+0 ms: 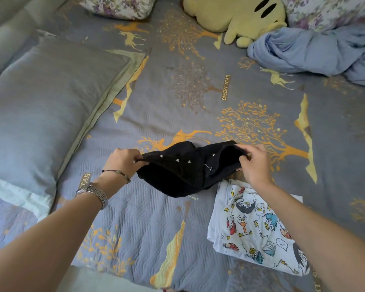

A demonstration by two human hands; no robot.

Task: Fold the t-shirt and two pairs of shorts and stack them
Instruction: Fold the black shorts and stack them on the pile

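Note:
A pair of black shorts (pixel 183 171) with small metal studs along the waistband hangs just above the bed, held at both ends of the waistband. My left hand (pixel 125 162) pinches its left end. My right hand (pixel 254 162) grips its right end, fingers curled over the edge. A folded white t-shirt (pixel 255 226) with colourful cartoon prints lies flat on the bed under my right forearm, partly hidden by it. A crumpled light blue garment (pixel 310 51) lies at the far right of the bed.
The bed (pixel 135 218) is covered in a grey-blue quilt with orange trees and deer. A large grey pillow (pixel 36 106) lies at the left. A yellow plush toy (pixel 238 17) and floral pillows (pixel 118 6) sit at the far edge.

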